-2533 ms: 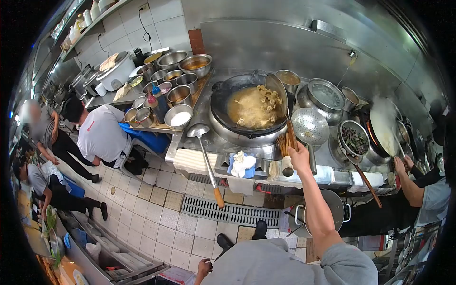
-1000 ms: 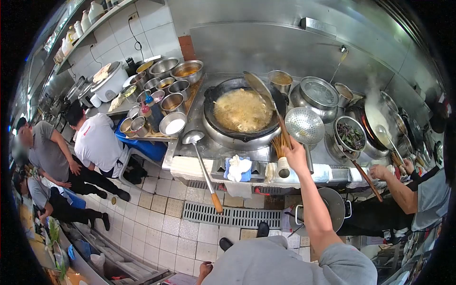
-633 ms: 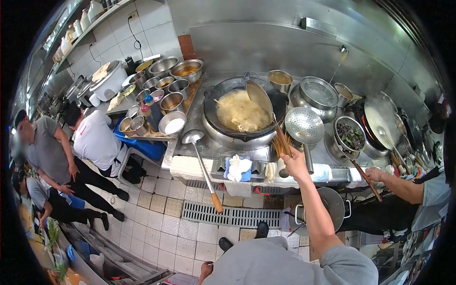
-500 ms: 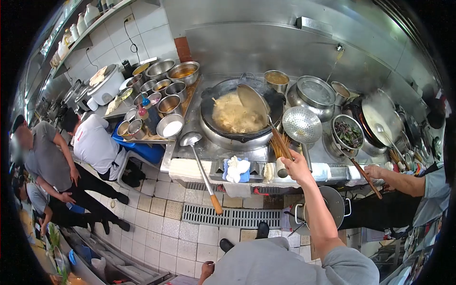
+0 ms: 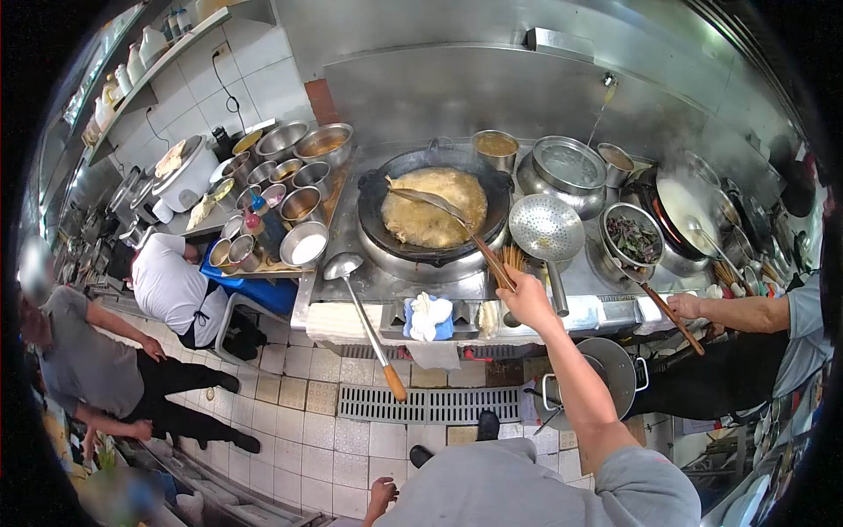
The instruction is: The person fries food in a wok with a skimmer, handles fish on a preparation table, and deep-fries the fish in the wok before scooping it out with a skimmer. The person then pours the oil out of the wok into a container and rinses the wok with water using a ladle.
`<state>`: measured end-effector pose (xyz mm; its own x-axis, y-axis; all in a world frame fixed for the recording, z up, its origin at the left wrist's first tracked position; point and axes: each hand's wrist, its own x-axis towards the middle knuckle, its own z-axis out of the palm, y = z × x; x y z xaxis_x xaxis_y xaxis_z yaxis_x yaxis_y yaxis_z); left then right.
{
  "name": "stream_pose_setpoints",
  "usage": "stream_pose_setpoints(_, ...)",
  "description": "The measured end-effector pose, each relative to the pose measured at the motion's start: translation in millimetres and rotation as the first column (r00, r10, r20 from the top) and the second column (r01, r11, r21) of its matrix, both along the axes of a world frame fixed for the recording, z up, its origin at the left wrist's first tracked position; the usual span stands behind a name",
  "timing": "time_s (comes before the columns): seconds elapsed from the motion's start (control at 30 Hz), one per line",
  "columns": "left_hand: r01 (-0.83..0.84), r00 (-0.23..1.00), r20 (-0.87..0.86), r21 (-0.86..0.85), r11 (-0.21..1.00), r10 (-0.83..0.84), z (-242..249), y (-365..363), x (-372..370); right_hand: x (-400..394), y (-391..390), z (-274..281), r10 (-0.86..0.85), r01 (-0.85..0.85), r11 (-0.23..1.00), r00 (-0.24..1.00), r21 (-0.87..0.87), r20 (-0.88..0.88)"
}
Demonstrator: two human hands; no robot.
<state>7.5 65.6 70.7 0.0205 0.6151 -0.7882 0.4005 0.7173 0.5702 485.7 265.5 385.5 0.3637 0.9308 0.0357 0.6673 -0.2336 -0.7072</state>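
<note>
My right hand (image 5: 529, 303) is closed around the wooden handle of a round-headed skimmer (image 5: 432, 200). Its head is tilted, seen nearly edge-on, and lies at the surface of bubbling golden oil in a large black wok (image 5: 373, 215). Pale food (image 5: 439, 224) froths in that oil; its kind I cannot make out. Low at my side hangs my left hand (image 5: 382, 494), fingers loosely bent and nothing visible in them. Just right of the wok rests a perforated strainer (image 5: 546, 227). To the left, a ladle (image 5: 345, 266) with a wooden grip juts over the counter edge.
Metal bowls (image 5: 325, 143) of ingredients crowd the left counter. A co-worker's hand (image 5: 685, 306) at right grips the handle of a strainer with purple-green leaves (image 5: 632, 240). Behind stands a water-filled pot (image 5: 571, 167). A two-handled pot (image 5: 619, 373) is below my arm. Two people are at left.
The skimmer's head has tipped from broadside to nearly edge-on and moved left and down onto the oil. My right hand has shifted slightly left. The people at left have changed posture.
</note>
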Motion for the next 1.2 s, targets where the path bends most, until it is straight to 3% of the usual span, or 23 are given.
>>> stream_pose_setpoints(0.17, -0.025, 0.999, -0.039, 0.049, 0.999, 0.026, 8, -7, 2, -5, 2, -9, 0.004, 0.012, 0.987, 0.995, 0.163, -0.098)
stream_pose_setpoints(0.23, -0.019, 0.997, -0.077, 0.062, 0.998, 0.024, 5, -20, -6, -1, 8, -10, -0.009, 0.026, 0.993, 0.990, 0.114, -0.141)
stream_pose_setpoints(0.27, 0.300, 0.952, -0.166, 0.324, 0.897, -0.258, -19, -30, -24, 1, 11, -5, -0.019, 0.034, 0.996, 0.983, 0.078, -0.185)
stream_pose_setpoints(0.3, 0.570, 0.821, -0.323, 0.521, 0.635, -0.471, -40, -35, -33, 3, 15, -1, -0.026, 0.038, 0.998, 0.974, 0.047, -0.225)
stream_pose_setpoints(0.33, 0.290, 0.919, -0.322, 0.166, 0.943, -0.226, -51, -39, -26, 11, 22, -30, 0.004, 0.058, 0.979, 0.953, 0.195, -0.302)
stream_pose_setpoints(0.43, 0.335, 0.908, -0.322, 0.175, 0.926, -0.268, -55, -53, -30, 19, 29, -51, 0.006, 0.100, 0.933, 0.956, 0.345, -0.292)
stream_pose_setpoints(0.47, 0.339, 0.906, -0.324, 0.166, 0.926, -0.273, -57, -59, -34, 22, 36, -57, 0.025, 0.124, 0.920, 0.927, 0.371, -0.373)
stream_pose_setpoints(0.57, 0.378, 0.901, -0.296, 0.177, 0.909, -0.317, -67, -55, -34, 27, 41, -45, -0.066, 0.150, 0.948, 0.955, 0.279, -0.289)
stream_pose_setpoints(0.63, 0.198, 0.964, -0.205, 0.142, 0.970, -0.167, -72, -53, -34, 30, 50, -57, -0.075, 0.172, 0.934, 0.951, 0.314, -0.300)
stream_pose_setpoints(0.67, 0.200, 0.964, -0.206, 0.141, 0.970, -0.169, -70, -51, -34, 30, 53, -61, -0.072, 0.192, 0.936, 0.925, 0.294, -0.372)
stream_pose_setpoints(0.73, 0.366, 0.909, -0.302, 0.245, 0.898, -0.288, -63, -42, -30, 30, 52, -62, -0.071, 0.210, 0.939, 0.894, 0.274, -0.443)
stream_pose_setpoints(0.77, 0.365, 0.909, -0.303, 0.244, 0.899, -0.287, -55, -36, -26, 24, 46, -55, -0.066, 0.211, 0.958, 0.822, 0.194, -0.565)
stream_pose_setpoints(0.8, 0.203, 0.966, -0.190, 0.156, 0.967, -0.172, -40, -29, -18, 19, 39, -49, -0.071, 0.199, 0.973, 0.733, 0.114, -0.676)
stream_pose_setpoints(0.83, 0.043, 0.995, -0.088, 0.049, 0.998, -0.039, -16, -19, -5, 17, 33, -44, -0.070, 0.198, 0.974, 0.734, 0.114, -0.675)
stream_pose_setpoints(0.9, 0.024, 0.997, -0.079, 0.034, 0.999, -0.021, 2, -9, 5, 14, 22, -34, -0.045, 0.142, 0.988, 0.641, 0.061, -0.766)
stream_pose_setpoints(1.0, -0.011, 0.999, -0.053, 0.019, 1.000, 0.012, 3, -4, 7, 22, 13, -18, -0.087, 0.146, 0.989, 0.596, 0.001, -0.799)
stream_pose_setpoints(1.13, 0.041, 0.998, -0.057, 0.058, 0.998, -0.037, -1, -3, 5, 25, 29, -21, -0.048, 0.218, 0.966, 0.686, 0.142, -0.726)
stream_pose_setpoints(1.2, 0.074, 0.993, -0.096, 0.044, 0.996, -0.069, -3, -2, 5, 24, 39, -29, -0.076, 0.245, 0.962, 0.662, 0.120, -0.745)
